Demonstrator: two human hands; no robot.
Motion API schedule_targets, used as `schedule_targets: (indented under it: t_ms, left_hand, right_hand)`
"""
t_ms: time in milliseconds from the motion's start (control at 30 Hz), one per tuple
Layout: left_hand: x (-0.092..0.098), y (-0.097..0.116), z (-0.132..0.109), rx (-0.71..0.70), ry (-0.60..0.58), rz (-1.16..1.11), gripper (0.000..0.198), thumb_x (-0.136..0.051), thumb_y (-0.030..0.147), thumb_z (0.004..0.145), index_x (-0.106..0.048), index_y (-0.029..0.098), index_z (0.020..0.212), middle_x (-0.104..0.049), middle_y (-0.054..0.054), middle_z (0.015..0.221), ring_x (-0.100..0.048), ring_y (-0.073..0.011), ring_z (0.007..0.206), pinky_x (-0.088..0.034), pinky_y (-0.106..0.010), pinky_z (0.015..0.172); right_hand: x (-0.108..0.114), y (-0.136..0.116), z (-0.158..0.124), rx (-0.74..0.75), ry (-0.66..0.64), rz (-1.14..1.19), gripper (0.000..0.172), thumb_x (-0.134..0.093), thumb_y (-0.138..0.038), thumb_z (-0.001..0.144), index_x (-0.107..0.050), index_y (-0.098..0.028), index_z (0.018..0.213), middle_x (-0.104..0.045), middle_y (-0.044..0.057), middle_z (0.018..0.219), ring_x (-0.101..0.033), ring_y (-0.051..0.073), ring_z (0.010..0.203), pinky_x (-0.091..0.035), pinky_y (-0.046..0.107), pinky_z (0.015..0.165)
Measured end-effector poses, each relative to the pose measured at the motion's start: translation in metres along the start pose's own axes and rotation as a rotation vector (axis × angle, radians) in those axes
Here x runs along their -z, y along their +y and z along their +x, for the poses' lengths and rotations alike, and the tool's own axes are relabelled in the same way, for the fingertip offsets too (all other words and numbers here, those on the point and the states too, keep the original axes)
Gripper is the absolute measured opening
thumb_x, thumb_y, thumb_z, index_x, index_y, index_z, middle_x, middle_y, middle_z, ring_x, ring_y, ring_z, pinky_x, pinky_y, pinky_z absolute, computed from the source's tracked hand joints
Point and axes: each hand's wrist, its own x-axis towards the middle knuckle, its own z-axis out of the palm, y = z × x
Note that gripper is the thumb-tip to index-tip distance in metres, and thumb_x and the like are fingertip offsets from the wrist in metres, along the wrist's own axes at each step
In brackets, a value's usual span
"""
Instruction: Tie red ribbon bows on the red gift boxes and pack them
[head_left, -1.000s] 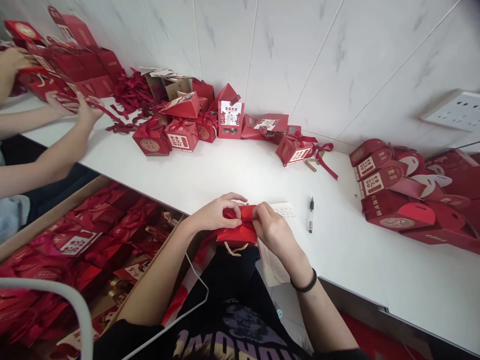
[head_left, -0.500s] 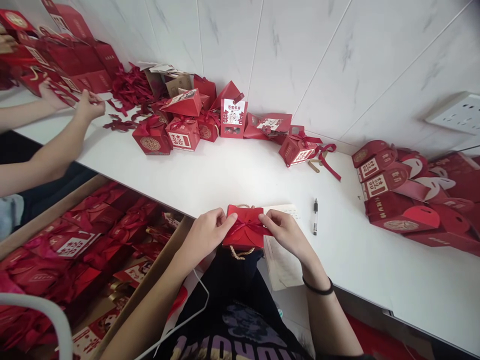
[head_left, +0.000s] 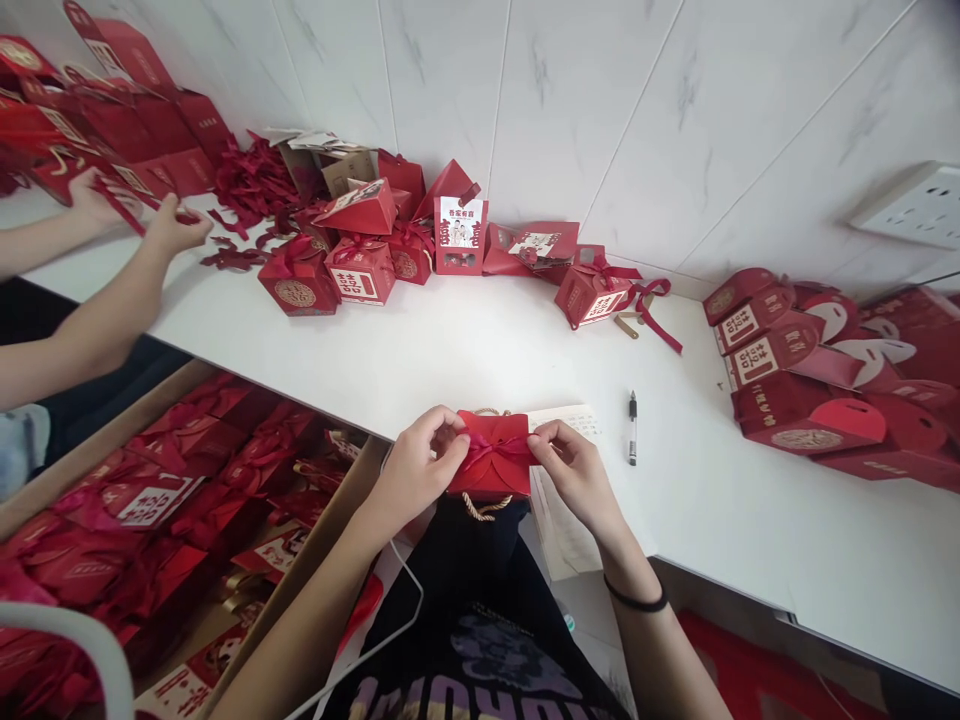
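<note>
A small red gift box [head_left: 489, 478] with gold rope handles is in front of me at the table's near edge. Across its top lies a dark pink ribbon [head_left: 491, 449], gathered at the middle in what looks like a bow or knot. My left hand [head_left: 426, 462] pinches the ribbon's left side between thumb and fingers. On the other side, my right hand [head_left: 571, 470] pinches its right side. A notebook [head_left: 559, 530] with handwriting lies partly under the box and my right hand. To the right rests a pen [head_left: 632, 428].
Red gift boxes [head_left: 360, 270] stand along the wall, and more boxes [head_left: 795, 380] are stacked at right. A carton [head_left: 356, 470] at lower left holds several ribboned boxes. A co-worker's hands [head_left: 169, 225] hold red ribbon at left, near a ribbon pile [head_left: 259, 180].
My hands have drawn slightly apart, and the ribbon is stretched wider over the box top. The co-worker's hands have shifted a little with their ribbon.
</note>
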Motion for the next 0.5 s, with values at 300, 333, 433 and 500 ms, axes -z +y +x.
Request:
schedule_targets:
  t_ms: [300,333,433,500]
  left_hand:
    - [-0.011,0.009,0.006,0.050,0.085,0.204,0.025,-0.046,0.041,0.083,-0.050,0.019,0.070,-0.053,0.004,0.063,-0.049,-0.0114,0.058,-0.037,-0.023,0.058]
    - [-0.014,0.008,0.007,0.030,0.103,0.189,0.024,-0.046,0.040,0.084,-0.051,0.020,0.072,-0.054,0.003,0.065,-0.050,-0.0115,0.059,-0.038,-0.023,0.059]
    - [-0.027,0.003,0.010,-0.010,0.166,0.120,0.023,-0.045,0.040,0.085,-0.051,0.020,0.075,-0.054,0.003,0.068,-0.051,-0.0120,0.063,-0.041,-0.023,0.061]
    - [-0.036,0.002,0.011,-0.012,0.210,0.069,0.022,-0.046,0.040,0.085,-0.050,0.020,0.077,-0.053,0.003,0.067,-0.051,-0.0120,0.062,-0.042,-0.023,0.061]
  right_hand:
    - [-0.003,0.000,-0.006,0.021,0.054,0.043,0.030,-0.060,-0.044,0.083,-0.048,-0.019,0.071,-0.050,-0.002,0.065,-0.048,0.013,0.060,-0.039,0.024,0.055]
    - [-0.004,0.001,-0.007,0.029,0.072,0.064,0.030,-0.060,-0.044,0.083,-0.048,-0.019,0.071,-0.049,-0.002,0.065,-0.047,0.013,0.060,-0.039,0.024,0.055]
    - [-0.004,0.006,-0.009,0.047,0.134,0.101,0.031,-0.057,-0.045,0.084,-0.047,-0.019,0.071,-0.048,-0.002,0.065,-0.046,0.013,0.060,-0.039,0.024,0.057]
    - [-0.004,0.009,-0.012,0.056,0.174,0.106,0.032,-0.055,-0.046,0.085,-0.046,-0.019,0.070,-0.047,-0.002,0.064,-0.044,0.013,0.060,-0.038,0.025,0.057]
